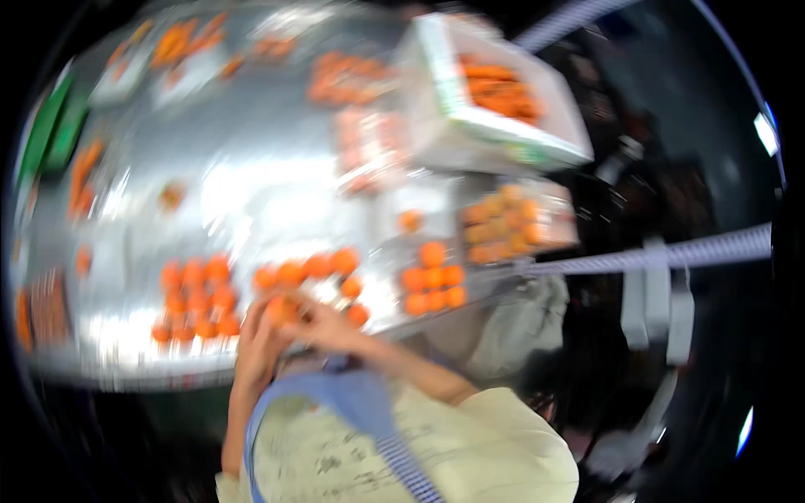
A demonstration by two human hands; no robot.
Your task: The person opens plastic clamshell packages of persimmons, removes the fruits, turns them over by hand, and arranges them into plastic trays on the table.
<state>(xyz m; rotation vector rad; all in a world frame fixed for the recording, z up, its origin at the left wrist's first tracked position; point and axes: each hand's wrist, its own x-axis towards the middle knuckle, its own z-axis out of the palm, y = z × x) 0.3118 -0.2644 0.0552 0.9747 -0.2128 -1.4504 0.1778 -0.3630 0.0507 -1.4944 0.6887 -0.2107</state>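
Both my hands meet at the table's near edge around a round orange fruit. My left hand has its fingers against the fruit's left side. From the right, my right hand closes on it with bent fingers. A block of several orange fruits lies just left of my hands. Beyond them runs a row of orange fruits, with two more down its right side. Farther right sits another group of orange fruits. The picture is blurred.
A white box of carrots stands at the back right of the metal table. Before it lie a pack of yellow-orange fruits and a wrapped pack. Green objects and carrots are at the left.
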